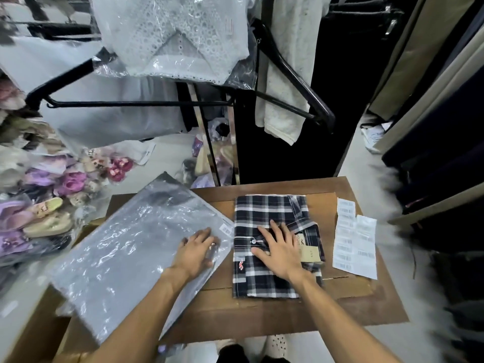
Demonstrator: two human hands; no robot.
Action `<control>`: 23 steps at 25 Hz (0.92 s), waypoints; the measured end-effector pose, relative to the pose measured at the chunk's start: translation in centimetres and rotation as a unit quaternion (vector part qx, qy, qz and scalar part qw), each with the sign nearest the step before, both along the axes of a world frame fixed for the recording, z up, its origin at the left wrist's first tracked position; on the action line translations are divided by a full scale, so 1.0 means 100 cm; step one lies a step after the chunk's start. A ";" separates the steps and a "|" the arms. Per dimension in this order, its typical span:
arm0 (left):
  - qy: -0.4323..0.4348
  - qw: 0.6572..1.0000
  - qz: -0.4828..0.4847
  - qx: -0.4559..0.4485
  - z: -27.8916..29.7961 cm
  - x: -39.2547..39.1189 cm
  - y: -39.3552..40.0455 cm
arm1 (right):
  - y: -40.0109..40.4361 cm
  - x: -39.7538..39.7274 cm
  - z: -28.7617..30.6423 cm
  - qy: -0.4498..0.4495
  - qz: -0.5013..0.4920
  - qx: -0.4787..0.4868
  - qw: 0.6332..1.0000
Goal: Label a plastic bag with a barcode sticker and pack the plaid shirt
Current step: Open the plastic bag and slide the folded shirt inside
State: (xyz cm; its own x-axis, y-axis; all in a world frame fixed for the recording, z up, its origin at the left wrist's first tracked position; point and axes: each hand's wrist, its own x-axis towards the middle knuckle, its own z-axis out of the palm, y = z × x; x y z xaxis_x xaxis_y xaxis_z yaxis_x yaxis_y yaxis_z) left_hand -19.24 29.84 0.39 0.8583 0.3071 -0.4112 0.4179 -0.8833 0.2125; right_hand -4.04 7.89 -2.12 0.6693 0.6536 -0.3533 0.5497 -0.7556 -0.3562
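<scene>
A folded black-and-white plaid shirt (275,213) lies on the brown cardboard surface (262,313), a tan hang tag showing at its right side. My right hand (280,252) rests flat on the shirt with fingers spread. To the left a large clear plastic bag (125,247) lies slanted, with a small barcode sticker (226,228) at its right corner. My left hand (197,251) presses on the bag's right edge, fingers slightly curled. Strips of white barcode stickers (353,239) lie right of the shirt.
A pile of bagged purple and yellow slippers (47,208) sits on the left. Black hangers (293,74) and a bagged white lace garment (172,35) hang above the far side. Dark clothing racks (432,153) stand on the right. My feet show below the near edge.
</scene>
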 end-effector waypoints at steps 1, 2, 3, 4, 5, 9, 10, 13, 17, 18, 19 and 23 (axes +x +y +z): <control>0.005 1.000 -0.012 0.001 0.001 -0.007 -0.003 | -0.001 0.000 -0.002 0.000 0.002 0.002 1.000; 0.007 1.000 -0.024 0.004 0.001 -0.013 -0.005 | -0.002 0.000 -0.003 -0.001 0.005 0.003 1.000; 0.007 0.999 -0.038 0.009 0.001 -0.019 -0.006 | -0.002 0.000 -0.004 -0.004 0.009 0.004 1.000; 0.004 0.999 -0.050 0.013 0.002 -0.025 -0.006 | -0.004 -0.001 -0.005 -0.007 0.014 0.008 1.000; 0.002 0.998 -0.060 0.015 0.003 -0.030 -0.006 | -0.005 -0.003 -0.005 -0.010 0.018 0.011 1.000; 0.000 0.995 -0.097 0.008 0.003 -0.049 0.002 | -0.012 -0.013 -0.007 -0.014 0.030 0.020 0.999; 0.003 0.994 -0.109 0.004 0.002 -0.052 0.007 | -0.013 -0.016 -0.007 -0.015 0.031 0.020 0.999; 0.024 0.986 -0.162 0.022 0.001 -0.062 0.030 | -0.015 -0.029 -0.006 -0.014 0.025 0.018 0.999; 0.059 0.977 -0.205 0.020 0.015 -0.073 0.063 | -0.016 -0.036 0.000 -0.010 0.004 0.010 1.000; 0.058 0.975 -0.213 0.014 0.018 -0.074 0.069 | -0.015 -0.037 0.001 -0.007 0.001 0.004 1.000; 0.038 0.976 -0.213 0.003 0.020 -0.074 0.073 | -0.014 -0.039 0.003 -0.006 -0.002 -0.002 1.000; -0.064 0.991 -0.107 -0.051 0.016 -0.060 0.062 | -0.008 -0.046 0.008 -0.016 -0.012 -0.029 0.999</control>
